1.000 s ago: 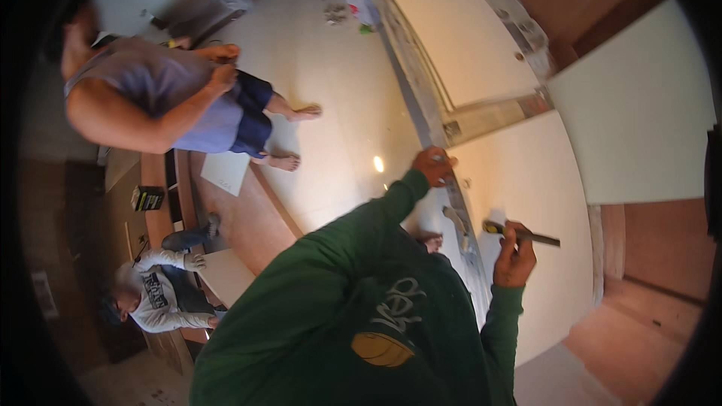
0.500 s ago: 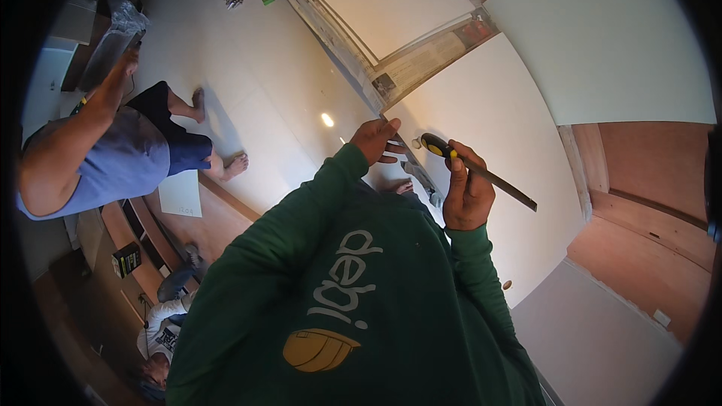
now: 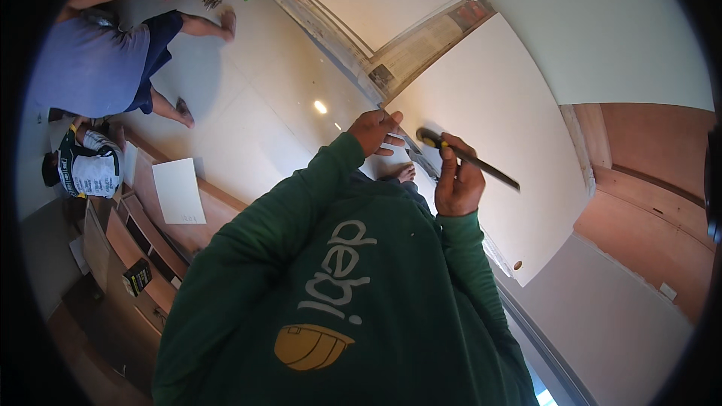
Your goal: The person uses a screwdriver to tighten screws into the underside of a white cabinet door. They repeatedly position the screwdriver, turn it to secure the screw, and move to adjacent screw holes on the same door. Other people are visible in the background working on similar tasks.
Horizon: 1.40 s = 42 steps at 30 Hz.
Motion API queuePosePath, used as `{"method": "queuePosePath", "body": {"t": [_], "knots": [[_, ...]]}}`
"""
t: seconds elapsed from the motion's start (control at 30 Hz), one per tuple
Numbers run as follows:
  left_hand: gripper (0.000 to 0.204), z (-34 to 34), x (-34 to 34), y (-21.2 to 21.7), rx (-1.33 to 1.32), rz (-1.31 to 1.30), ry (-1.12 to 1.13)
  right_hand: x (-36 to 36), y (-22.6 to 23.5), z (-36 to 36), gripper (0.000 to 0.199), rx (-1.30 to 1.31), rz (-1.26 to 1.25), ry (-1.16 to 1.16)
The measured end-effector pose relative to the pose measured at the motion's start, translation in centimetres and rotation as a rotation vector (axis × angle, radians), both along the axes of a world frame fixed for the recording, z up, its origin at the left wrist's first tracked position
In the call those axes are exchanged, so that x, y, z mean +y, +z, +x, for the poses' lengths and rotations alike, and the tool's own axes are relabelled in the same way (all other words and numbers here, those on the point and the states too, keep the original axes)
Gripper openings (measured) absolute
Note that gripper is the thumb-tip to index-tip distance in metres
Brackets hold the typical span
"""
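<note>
Behind right hand (image 3: 459, 186) and tool (image 3: 492, 171), white panel (image 3: 504, 105) beside newspaper (image 3: 430, 43)

Bench (image 3: 355, 79) w/ newsppr (image 3: 423, 49), wht panels (image 3: 511, 98)

Tool (image 3: 492, 174): black-and-yellow handle (image 3: 429, 137)
Sweatshirt (image 3: 406, 293): green, white lettering, yellow helmet print (image 3: 312, 347)
Nearest panel (image 3: 511, 120): plain white, brownish disc (image 3: 517, 265) near its lower corner
Co-worker's shirt (image 3: 94, 68): lavender

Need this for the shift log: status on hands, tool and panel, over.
Right hand gripping dark tool, black-and-yellow handle, over white panel. Left hand loosely open at panel edge, contact unclear. Purple-topped co-worker off left, apart from panel.
</note>
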<state>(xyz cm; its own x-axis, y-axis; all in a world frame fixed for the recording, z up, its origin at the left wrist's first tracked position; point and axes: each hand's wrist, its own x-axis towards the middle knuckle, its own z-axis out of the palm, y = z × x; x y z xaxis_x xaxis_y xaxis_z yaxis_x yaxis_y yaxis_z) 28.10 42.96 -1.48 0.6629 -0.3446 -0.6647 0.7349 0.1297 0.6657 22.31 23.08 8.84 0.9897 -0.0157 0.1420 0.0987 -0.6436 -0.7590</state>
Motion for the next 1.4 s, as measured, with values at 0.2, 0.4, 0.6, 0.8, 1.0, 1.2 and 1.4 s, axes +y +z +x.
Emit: {"method": "queuePosePath", "body": {"t": [0.2, 0.4, 0.6, 0.8, 1.0, 1.2, 1.4], "knots": [[0.055, -0.3, -0.2, 0.2, 0.011, -0.001, -0.003, 0.3, 1.6, 0.9, 0.024, -0.222, 0.286, -0.109], [0.052, -0.1, -0.9, -0.4, 0.033, -0.061, -0.024, -0.2, -1.7, -0.6, 0.022, 0.02, 0.083, -0.081], [0.069, -0.4, -0.8, -2.4, 0.015, -0.063, -0.037, -0.1, -1.3, -0.3, 0.028, 0.007, 0.086, 0.003], [0.065, -0.3, -0.9, -1.3, -0.045, -0.023, -0.031, 0.5, -0.9, 0.0, 0.031, 0.058, 0.049, -0.019], [0.061, 0.0, -0.8, -1.6, -0.113, 0.023, -0.028, 0.5, -1.1, 0.4, 0.033, 0.057, -0.016, 0.024], [0.057, 0.9, -1.3, -3.2, 0.005, -0.041, -0.047, 1.3, -0.4, 0.2, 0.032, 0.042, -0.071, 0.06], [0.074, 1.5, -0.5, -1.1, -0.038, -0.136, 0.102, 1.1, -0.1, 1.2, 0.039, 0.069, -0.211, 0.184]]}}
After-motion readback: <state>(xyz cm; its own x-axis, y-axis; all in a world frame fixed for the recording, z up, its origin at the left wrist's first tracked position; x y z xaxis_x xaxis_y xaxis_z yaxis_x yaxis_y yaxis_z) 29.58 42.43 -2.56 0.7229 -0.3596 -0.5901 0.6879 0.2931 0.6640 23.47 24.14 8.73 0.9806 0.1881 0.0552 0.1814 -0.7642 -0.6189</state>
